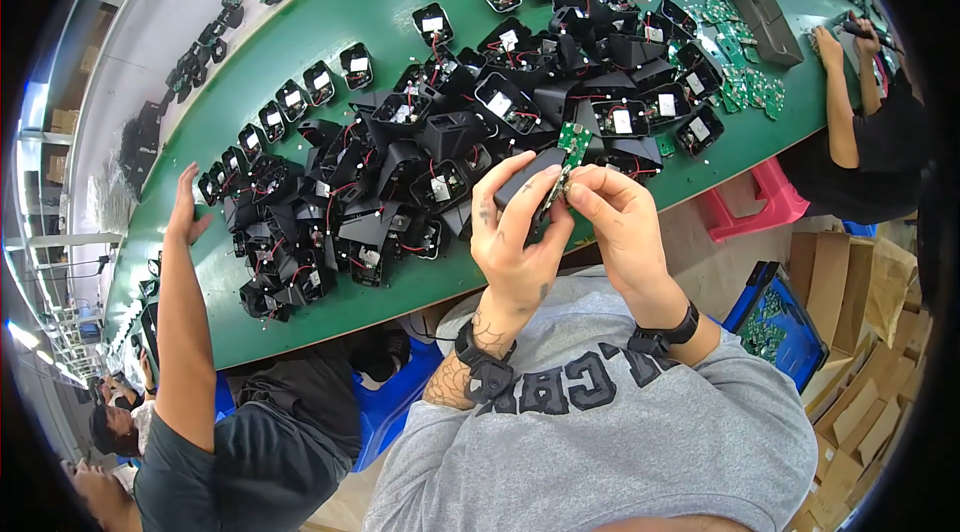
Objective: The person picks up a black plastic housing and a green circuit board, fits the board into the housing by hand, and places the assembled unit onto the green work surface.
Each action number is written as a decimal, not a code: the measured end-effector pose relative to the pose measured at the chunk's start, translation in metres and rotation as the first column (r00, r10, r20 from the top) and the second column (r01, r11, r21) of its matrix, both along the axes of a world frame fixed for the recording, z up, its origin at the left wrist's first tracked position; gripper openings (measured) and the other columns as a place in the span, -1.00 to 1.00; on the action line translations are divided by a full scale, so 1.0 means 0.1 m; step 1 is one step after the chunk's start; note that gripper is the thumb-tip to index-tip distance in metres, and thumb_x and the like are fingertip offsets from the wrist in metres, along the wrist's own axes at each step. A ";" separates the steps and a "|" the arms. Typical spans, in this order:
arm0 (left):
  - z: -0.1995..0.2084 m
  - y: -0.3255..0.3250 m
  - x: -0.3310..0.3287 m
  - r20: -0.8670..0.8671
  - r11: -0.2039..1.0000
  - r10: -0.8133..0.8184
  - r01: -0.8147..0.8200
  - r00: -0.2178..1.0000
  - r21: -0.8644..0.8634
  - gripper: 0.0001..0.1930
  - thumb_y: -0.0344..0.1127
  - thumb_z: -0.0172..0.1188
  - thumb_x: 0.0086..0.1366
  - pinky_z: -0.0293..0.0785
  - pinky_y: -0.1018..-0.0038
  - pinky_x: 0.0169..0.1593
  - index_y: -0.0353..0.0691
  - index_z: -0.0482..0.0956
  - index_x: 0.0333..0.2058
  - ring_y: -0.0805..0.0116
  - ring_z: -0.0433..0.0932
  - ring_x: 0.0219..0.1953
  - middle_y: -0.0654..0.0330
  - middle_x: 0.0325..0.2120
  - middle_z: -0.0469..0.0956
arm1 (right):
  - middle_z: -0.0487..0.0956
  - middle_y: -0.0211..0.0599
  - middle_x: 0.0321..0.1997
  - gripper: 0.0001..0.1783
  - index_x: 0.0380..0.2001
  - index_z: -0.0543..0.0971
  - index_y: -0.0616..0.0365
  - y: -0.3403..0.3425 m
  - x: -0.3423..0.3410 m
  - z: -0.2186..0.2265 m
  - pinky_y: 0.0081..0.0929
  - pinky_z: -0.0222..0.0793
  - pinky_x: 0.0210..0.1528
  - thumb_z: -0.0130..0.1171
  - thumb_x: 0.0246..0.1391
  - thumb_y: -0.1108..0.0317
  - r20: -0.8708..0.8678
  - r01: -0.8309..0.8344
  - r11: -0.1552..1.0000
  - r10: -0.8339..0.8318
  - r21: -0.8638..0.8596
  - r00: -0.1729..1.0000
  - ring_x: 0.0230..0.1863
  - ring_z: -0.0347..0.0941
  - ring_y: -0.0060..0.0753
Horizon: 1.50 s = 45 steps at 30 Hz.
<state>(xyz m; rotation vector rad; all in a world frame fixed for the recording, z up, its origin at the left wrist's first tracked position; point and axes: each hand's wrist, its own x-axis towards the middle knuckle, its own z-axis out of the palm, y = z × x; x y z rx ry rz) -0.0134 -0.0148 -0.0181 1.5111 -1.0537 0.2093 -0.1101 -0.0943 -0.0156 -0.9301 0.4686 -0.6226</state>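
My left hand (512, 244) is closed around a black plastic housing (524, 180), held just above the near edge of the table. A small green circuit board (575, 140) stands up beside the housing, between my two hands. The fingertips of my right hand (628, 232) are pinched together at the lower end of this board, touching the housing's side. My fingers hide exactly how board and housing meet. Behind my hands lies a large heap of black housings (430, 137), many with red wires and white patches inside.
Rows of open housings (355, 65) line the green table (690, 182). Green circuit boards (745, 87) lie near a dark box (765, 24). A co-worker's arm (183, 302) reaches in at left; another person (850, 132) works at right. A blue tray (800, 332), cartons (850, 412) and a pink stool (760, 200) stand nearby.
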 end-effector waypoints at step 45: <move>0.19 -0.09 -0.02 -0.029 0.946 -0.242 0.243 0.970 0.214 -0.64 -0.59 0.24 0.02 0.47 0.40 -0.11 -0.31 0.42 -0.16 0.27 0.48 -0.18 0.07 -0.22 0.43 | 0.48 -0.44 -0.23 -0.68 -0.19 0.51 0.14 -0.31 -0.16 0.00 -0.60 0.39 -0.14 0.33 -0.05 0.41 -0.141 0.058 0.914 -0.124 -0.401 0.982 -0.18 0.41 -0.61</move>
